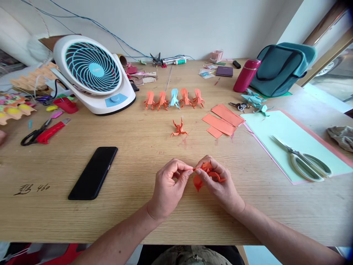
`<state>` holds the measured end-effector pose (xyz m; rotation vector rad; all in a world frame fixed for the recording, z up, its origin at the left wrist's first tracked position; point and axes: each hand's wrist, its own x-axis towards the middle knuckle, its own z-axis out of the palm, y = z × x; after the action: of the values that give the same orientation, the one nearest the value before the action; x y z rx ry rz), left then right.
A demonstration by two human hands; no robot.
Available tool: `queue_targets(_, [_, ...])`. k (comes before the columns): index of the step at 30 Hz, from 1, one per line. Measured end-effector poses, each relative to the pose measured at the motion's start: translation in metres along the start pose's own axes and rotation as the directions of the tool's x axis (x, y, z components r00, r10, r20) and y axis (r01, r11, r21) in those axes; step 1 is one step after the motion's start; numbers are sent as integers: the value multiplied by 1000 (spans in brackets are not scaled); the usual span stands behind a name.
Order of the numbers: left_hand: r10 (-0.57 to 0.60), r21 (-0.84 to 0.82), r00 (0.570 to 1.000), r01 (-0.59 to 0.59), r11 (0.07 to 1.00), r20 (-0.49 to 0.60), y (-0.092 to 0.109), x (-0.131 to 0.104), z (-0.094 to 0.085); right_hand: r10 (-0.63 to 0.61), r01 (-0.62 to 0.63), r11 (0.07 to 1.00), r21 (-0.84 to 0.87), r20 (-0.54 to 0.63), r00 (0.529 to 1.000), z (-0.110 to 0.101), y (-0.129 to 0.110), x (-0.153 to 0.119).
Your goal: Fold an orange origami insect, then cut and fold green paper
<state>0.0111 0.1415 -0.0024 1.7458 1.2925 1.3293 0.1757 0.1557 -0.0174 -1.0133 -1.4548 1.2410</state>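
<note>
Near the middle of the front edge of the pale wood-grained desk, the bare left hand is pinching a thin strip of a folded orange-red paper figure between thumb and forefinger, its other fingers curling inward. The bare right hand is nearly closing around the same figure, its thumb and forefinger gripping the strip just beside the left fingertips, while a pointed flap is hanging below and a leg-like piece is sticking out over the thumb.

Farther toward the back edge, a spiky orange folded-paper figure is standing alone. Behind it, five long-legged paper figures, four orange and one light blue, are standing in a row. Flat orange paper rectangles are lying to the right of the single figure, partly overlapping.

Toward the right edge, large scissors with whitish handles are resting on pale green paper sheets. Left of the hands, a black rectangular phone is lying flat; toward the back left corner, a white fan with a blue-ribbed grille is standing tilted.
</note>
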Motion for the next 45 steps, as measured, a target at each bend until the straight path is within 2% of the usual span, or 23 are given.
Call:
queue_targets(7, [-1, -12, 999, 1, 1000, 34, -1, 0, 0, -10, 9, 998, 65, 21, 1000, 0, -2, 0])
queue_targets(15, [150, 94, 988, -154, 984, 45, -1, 0, -2, 31, -37, 993, 113, 54, 998, -1, 0, 1])
queue_targets(20, [209, 105, 976, -214, 971, 53, -3, 1, -4, 7, -14, 993, 121, 59, 998, -2, 1, 1])
queue_targets(30, [176, 98, 984, -179, 979, 35, 0, -1, -4, -77, 74, 995, 73, 39, 996, -3, 1, 1])
queue_targets(36, [188, 33, 981, -190, 981, 50, 0, 2, -6, -26, 25, 995, 94, 12, 1000, -4, 5, 3])
queue_targets(40, [102, 40, 993, -104, 994, 58, -2, 2, -4, -10, 11, 994, 105, -15, 1000, -4, 8, 4])
queue_targets(42, [70, 50, 996, -73, 996, 60, -3, 2, -2, -13, 13, 993, 120, 0, 1000, -4, 8, 4])
queue_targets(45, [89, 43, 994, -92, 995, 64, -4, 2, 0, -17, 11, 990, 141, 43, 999, -4, 5, 5])
